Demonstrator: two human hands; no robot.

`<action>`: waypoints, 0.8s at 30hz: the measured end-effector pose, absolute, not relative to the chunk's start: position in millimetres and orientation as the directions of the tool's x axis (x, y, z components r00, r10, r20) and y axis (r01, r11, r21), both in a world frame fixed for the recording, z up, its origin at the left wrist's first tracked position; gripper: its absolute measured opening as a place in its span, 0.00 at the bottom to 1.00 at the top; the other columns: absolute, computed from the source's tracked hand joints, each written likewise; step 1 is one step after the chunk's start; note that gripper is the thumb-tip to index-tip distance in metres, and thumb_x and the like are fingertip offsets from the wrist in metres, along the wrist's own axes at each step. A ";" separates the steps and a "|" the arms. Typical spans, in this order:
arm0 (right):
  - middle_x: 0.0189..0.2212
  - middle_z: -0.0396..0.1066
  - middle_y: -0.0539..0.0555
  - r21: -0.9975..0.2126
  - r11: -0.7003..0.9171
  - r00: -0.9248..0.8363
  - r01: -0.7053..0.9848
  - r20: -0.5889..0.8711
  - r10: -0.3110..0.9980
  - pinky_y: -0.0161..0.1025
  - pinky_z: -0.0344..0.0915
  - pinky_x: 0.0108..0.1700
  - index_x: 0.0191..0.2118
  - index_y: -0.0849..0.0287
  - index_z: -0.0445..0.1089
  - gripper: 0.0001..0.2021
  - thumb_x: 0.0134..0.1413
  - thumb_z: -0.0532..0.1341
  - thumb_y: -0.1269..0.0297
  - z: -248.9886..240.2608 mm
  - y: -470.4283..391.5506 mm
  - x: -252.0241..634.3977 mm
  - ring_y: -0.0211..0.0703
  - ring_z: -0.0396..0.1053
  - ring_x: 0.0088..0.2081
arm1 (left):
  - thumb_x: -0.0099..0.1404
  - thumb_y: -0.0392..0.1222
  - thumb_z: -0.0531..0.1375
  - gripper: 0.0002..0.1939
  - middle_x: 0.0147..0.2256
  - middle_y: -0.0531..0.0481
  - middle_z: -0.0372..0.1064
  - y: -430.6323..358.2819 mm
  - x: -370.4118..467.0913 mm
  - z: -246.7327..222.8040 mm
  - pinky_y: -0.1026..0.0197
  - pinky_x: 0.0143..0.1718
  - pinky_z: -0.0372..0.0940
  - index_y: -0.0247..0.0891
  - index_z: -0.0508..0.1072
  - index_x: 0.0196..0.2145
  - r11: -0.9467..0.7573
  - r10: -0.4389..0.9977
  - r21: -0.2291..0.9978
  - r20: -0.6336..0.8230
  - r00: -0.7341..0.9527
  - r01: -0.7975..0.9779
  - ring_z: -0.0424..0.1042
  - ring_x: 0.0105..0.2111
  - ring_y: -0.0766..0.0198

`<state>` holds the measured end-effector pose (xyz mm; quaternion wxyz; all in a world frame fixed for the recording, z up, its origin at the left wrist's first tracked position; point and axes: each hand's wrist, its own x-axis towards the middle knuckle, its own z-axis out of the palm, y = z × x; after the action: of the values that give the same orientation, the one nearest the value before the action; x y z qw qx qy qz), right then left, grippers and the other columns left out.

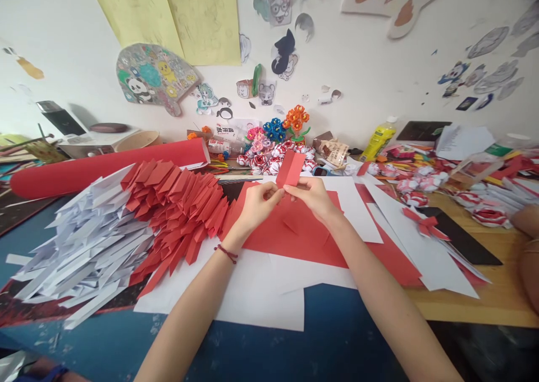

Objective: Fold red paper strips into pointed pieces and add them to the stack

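Observation:
A small red paper strip (290, 167) with a lengthwise crease stands up between my two hands. My left hand (260, 201) pinches its lower left edge, and my right hand (312, 198) grips the lower right edge with thumb and fingers. Beneath them lie red paper sheets (269, 239) on top of white sheets (261, 303). To the left is a large heap of folded red paper pieces (177, 208), beside a heap of folded white paper strips (92, 247).
Behind the heaps lies a long red roll (109, 166). Finished red-and-white paper flowers (273, 160) and a yellow bottle (379, 137) stand at the back. On the right are more sheets (421, 247), a black board (467, 239) and part of another person's arm (526, 241).

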<state>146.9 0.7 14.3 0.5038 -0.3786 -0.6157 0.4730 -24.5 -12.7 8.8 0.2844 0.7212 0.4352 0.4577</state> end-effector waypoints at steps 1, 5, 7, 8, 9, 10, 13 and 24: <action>0.27 0.74 0.54 -0.965 0.261 -0.209 -0.014 0.258 0.943 0.38 0.64 0.31 0.32 0.62 0.77 0.17 0.44 0.70 0.50 13.9 0.8 146.7 0.39 0.65 0.26 | 0.65 0.51 0.57 0.17 0.21 0.53 0.69 -12.3 -25.2 8.8 0.65 0.29 0.58 0.38 0.70 0.23 -0.451 0.892 0.807 0.407 0.194 0.380 0.65 0.23 0.68; 0.30 0.75 0.55 -0.966 0.259 -0.220 -0.025 0.258 0.941 0.38 0.64 0.31 0.34 0.62 0.78 0.18 0.43 0.70 0.51 13.3 2.0 146.4 0.38 0.65 0.26 | 0.65 0.51 0.57 0.16 0.23 0.52 0.71 -9.6 -27.5 7.9 0.65 0.29 0.60 0.38 0.72 0.26 -0.437 0.898 0.817 0.417 0.139 0.377 0.68 0.25 0.67; 0.30 0.75 0.55 -0.968 0.251 -0.228 -0.017 0.248 0.942 0.38 0.64 0.30 0.34 0.62 0.78 0.17 0.44 0.70 0.52 12.9 3.1 146.9 0.38 0.65 0.26 | 0.65 0.50 0.57 0.15 0.24 0.52 0.72 -8.5 -28.2 7.8 0.65 0.30 0.60 0.38 0.73 0.27 -0.442 0.895 0.823 0.434 0.107 0.356 0.69 0.25 0.67; 0.28 0.75 0.55 -0.969 0.247 -0.232 -0.010 0.242 0.942 0.38 0.64 0.30 0.33 0.62 0.77 0.16 0.44 0.70 0.53 12.6 3.7 147.4 0.38 0.65 0.25 | 0.65 0.50 0.57 0.15 0.25 0.52 0.73 -8.3 -28.4 7.9 0.65 0.30 0.61 0.37 0.73 0.28 -0.444 0.893 0.828 0.438 0.099 0.343 0.69 0.26 0.67; 0.27 0.74 0.54 -0.970 0.243 -0.238 -0.004 0.237 0.942 0.38 0.64 0.29 0.33 0.62 0.77 0.15 0.44 0.69 0.54 12.2 4.3 147.8 0.38 0.65 0.25 | 0.65 0.49 0.58 0.14 0.25 0.51 0.73 -8.2 -28.4 8.0 0.65 0.30 0.61 0.37 0.73 0.28 -0.445 0.893 0.834 0.439 0.095 0.328 0.70 0.26 0.67; 0.26 0.74 0.54 -0.971 0.238 -0.246 0.002 0.230 0.942 0.37 0.64 0.29 0.32 0.63 0.77 0.15 0.44 0.69 0.55 11.9 4.9 148.2 0.38 0.66 0.25 | 0.64 0.49 0.58 0.13 0.25 0.51 0.73 -8.2 -28.3 8.1 0.65 0.30 0.62 0.37 0.73 0.28 -0.442 0.895 0.840 0.436 0.094 0.314 0.70 0.26 0.66; 0.25 0.73 0.53 -0.974 0.226 -0.270 0.013 0.214 0.939 0.37 0.65 0.28 0.31 0.63 0.75 0.13 0.45 0.69 0.57 10.2 6.1 148.7 0.38 0.67 0.25 | 0.63 0.47 0.59 0.12 0.24 0.51 0.72 -8.6 -27.8 8.3 0.65 0.31 0.63 0.37 0.73 0.28 -0.429 0.903 0.855 0.417 0.104 0.292 0.71 0.26 0.66; 0.34 0.76 0.56 -0.969 0.243 -0.202 0.032 0.232 0.952 0.39 0.66 0.37 0.36 0.62 0.76 0.16 0.48 0.68 0.53 5.7 9.4 150.8 0.46 0.72 0.36 | 0.66 0.55 0.55 0.19 0.25 0.51 0.74 -9.7 -26.1 3.6 0.64 0.30 0.60 0.38 0.76 0.27 -0.386 0.920 0.751 0.356 0.165 0.536 0.69 0.26 0.65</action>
<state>150.8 9.4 5.7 0.4903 -0.3984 -0.6174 0.4687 -26.1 -9.7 3.6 0.2354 0.7258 0.5015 0.4077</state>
